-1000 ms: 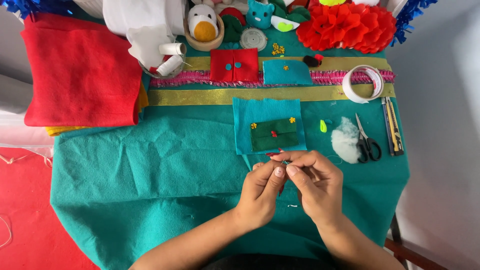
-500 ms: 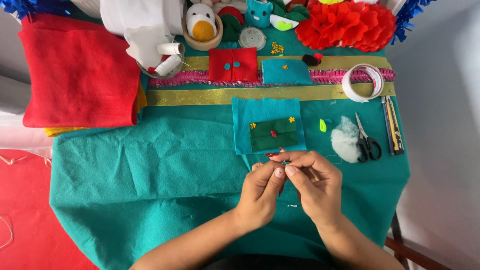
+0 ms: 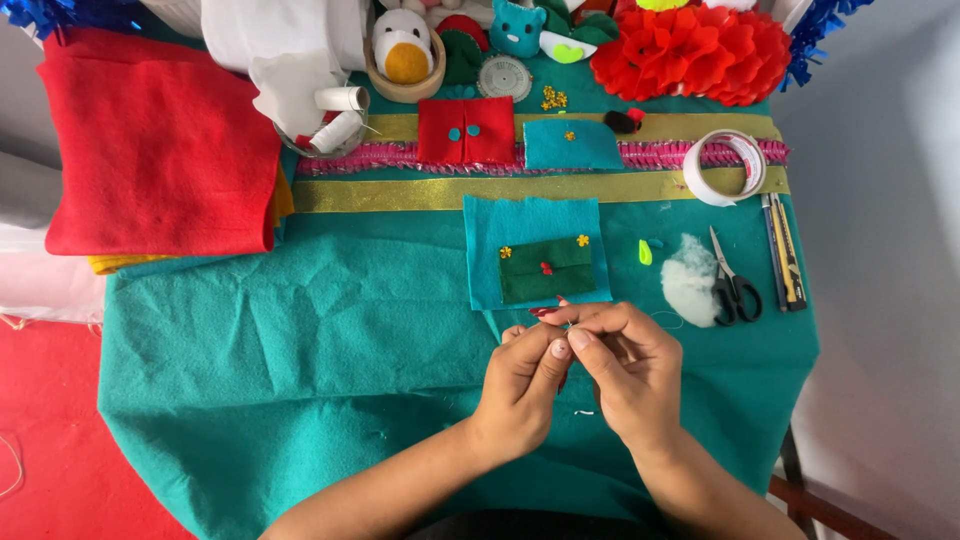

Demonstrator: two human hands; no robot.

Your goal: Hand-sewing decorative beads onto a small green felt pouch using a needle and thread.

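- Head view: left hand (image 3: 520, 385) and right hand (image 3: 625, 375) meet over the bench (image 3: 300, 380), which is draped in teal cloth; the fingertips (image 3: 560, 348) of both hands are pinched together on something small and red-tipped (image 3: 545, 312), too small to identify.
- Left fingers: curled, thumb and forefinger pressed against the right hand's. Right fingers: clenched in a pinch around the same tiny item; a thin thread (image 3: 668, 316) seems to run off to their right.
- Just beyond the fingers: a blue felt square (image 3: 535, 215) carrying a dark green patch (image 3: 547, 275) with a red dot and two yellow flowers; its near edge lies just past the fingertips.
- Right of the fingers: a white stuffing tuft (image 3: 690, 285), scissors (image 3: 735, 285) touching it, and a cutter (image 3: 783, 250) further out.
- Farther beyond: a gold ribbon (image 3: 400, 192), a pink trim (image 3: 350, 158), a red felt piece (image 3: 466, 130), a tape roll (image 3: 725, 165).
- Far left of the fingers: a folded red felt stack (image 3: 150, 140).
- Far edge: red paper flowers (image 3: 690, 50) and a bowl with a plush toy (image 3: 403, 50).
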